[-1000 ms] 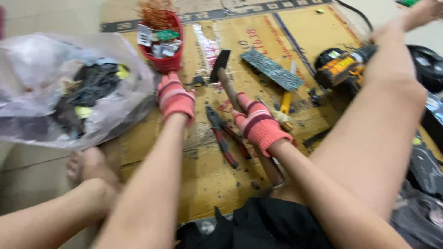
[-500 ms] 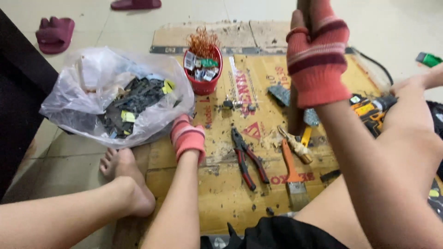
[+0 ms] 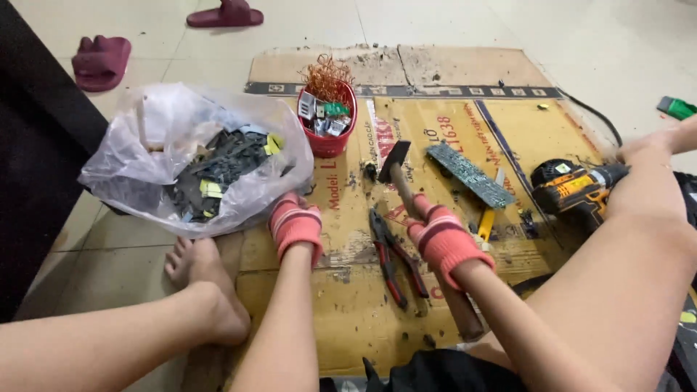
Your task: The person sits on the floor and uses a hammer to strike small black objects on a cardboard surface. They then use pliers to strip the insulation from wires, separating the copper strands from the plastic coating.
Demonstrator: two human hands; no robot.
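- Hammer [image 3: 406,192] first: my right hand [image 3: 441,239], in a red-and-pink glove, is closed tight round its wooden handle. The dark head sits near the middle of the cardboard sheet [image 3: 348,305], and the handle's butt sticks out below my wrist. The glove hides the middle of the handle.
- I cannot tell what lies under the hammer head; something small and dark sits just beside it, too small to make out.
- My left hand [image 3: 295,223], gloved the same, rests on the cardboard next to the plastic bag [image 3: 192,156]. Its fingers curl downward and their tips are out of sight, so I cannot tell whether it grips anything.
- That clear bag bulges with dark plastic scraps and a few yellow bits; the crinkled film blurs the rest.
- A red tub [image 3: 328,123] stands beyond the bag on the cardboard, heaped with small electronic parts and a tangle of copper wire on top.
- Red-handled pliers [image 3: 396,258] lie between my two hands.
- A green circuit board [image 3: 470,174] lies right of the hammer head, a yellow-handled tool [image 3: 488,218] partly behind my right glove.
- A yellow-and-black drill [image 3: 573,187] lies beside my right leg, partly hidden by it.
- Two maroon slippers [image 3: 102,62] sit on the tiles; a green object [image 3: 679,107] is cut off at the right edge.
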